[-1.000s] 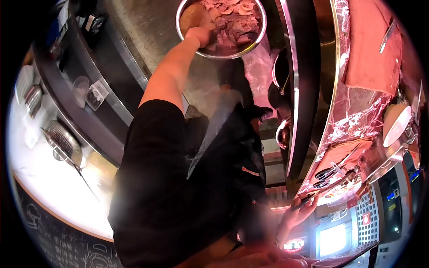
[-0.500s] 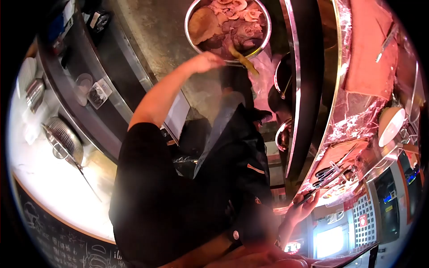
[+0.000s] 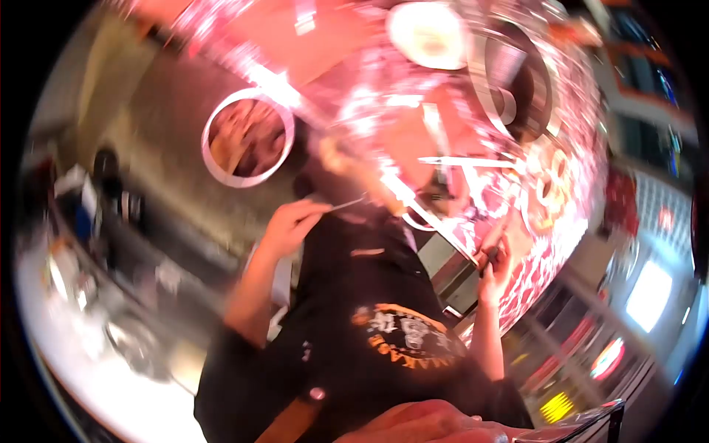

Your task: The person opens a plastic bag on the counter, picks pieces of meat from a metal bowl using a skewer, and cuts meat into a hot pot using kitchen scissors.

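Note:
My left hand (image 3: 289,227) is closed on a thin metal rod (image 3: 346,204), whose kind I cannot make out. By the rod's far end is a long tan strip of what looks like cooked meat (image 3: 354,171), smeared by motion; I cannot tell whether it touches the rod. My right hand (image 3: 498,264) grips a dark-handled tool (image 3: 490,258) at the counter's edge. Its far part is blurred, so its kind is unclear. Left of the strip stands a round metal pot (image 3: 247,181) with pieces of cooked meat inside.
The counter (image 3: 362,96) bears a reddish cloth (image 3: 295,44), a white bowl (image 3: 425,37) and a round dark pan (image 3: 521,88). Utensils (image 3: 465,162) lie nearer its front edge. A bright work surface (image 3: 111,376) is at lower left.
My view has swung toward the counter. My left hand has moved from beside the pot to in front of my apron, and the tan strip is now away from the pot, near the counter.

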Demonstrator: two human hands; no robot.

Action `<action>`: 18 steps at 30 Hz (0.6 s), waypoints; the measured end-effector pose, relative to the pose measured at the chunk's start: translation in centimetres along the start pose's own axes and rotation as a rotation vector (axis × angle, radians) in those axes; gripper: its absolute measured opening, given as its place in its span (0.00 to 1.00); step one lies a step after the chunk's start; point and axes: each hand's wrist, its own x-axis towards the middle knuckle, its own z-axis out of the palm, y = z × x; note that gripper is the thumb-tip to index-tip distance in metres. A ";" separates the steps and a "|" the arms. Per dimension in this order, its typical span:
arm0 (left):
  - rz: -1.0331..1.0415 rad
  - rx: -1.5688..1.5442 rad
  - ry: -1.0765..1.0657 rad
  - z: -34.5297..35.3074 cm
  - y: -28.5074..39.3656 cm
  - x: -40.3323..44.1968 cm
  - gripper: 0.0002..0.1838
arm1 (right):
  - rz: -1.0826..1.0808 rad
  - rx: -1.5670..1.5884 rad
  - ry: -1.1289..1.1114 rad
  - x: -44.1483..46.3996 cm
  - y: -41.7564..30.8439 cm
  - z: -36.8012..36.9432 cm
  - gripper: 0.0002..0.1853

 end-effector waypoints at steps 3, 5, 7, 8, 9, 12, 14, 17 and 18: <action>0.067 0.103 -0.148 5.0 8.1 3.7 0.11 | -0.074 0.069 0.113 0.9 2.7 -7.7 0.35; 0.065 0.122 -0.211 10.4 11.9 5.9 0.12 | -0.088 0.248 0.188 2.1 6.2 -13.6 0.33; 0.027 0.137 -0.252 16.2 15.5 8.1 0.12 | -0.086 0.204 0.257 3.5 7.7 -19.6 0.32; 0.076 0.069 -0.189 19.7 15.3 9.3 0.11 | -0.067 0.190 0.273 4.4 8.9 -22.7 0.31; 0.011 -0.073 -0.193 22.9 15.7 10.5 0.11 | -0.071 0.099 0.312 5.7 10.4 -25.8 0.30; -0.064 -0.242 -0.231 32.2 18.8 16.1 0.11 | -0.007 -0.238 0.286 11.2 11.5 -35.5 0.26; -0.072 -0.287 -0.257 38.7 22.1 19.9 0.12 | 0.070 -0.283 0.264 15.5 12.1 -40.8 0.25; 0.006 -0.313 -0.327 46.5 24.5 25.6 0.13 | 0.115 -0.449 0.117 22.4 10.2 -46.4 0.22; -0.010 -0.276 -0.385 48.8 25.1 27.9 0.13 | 0.147 -0.473 0.068 24.8 9.7 -47.6 0.22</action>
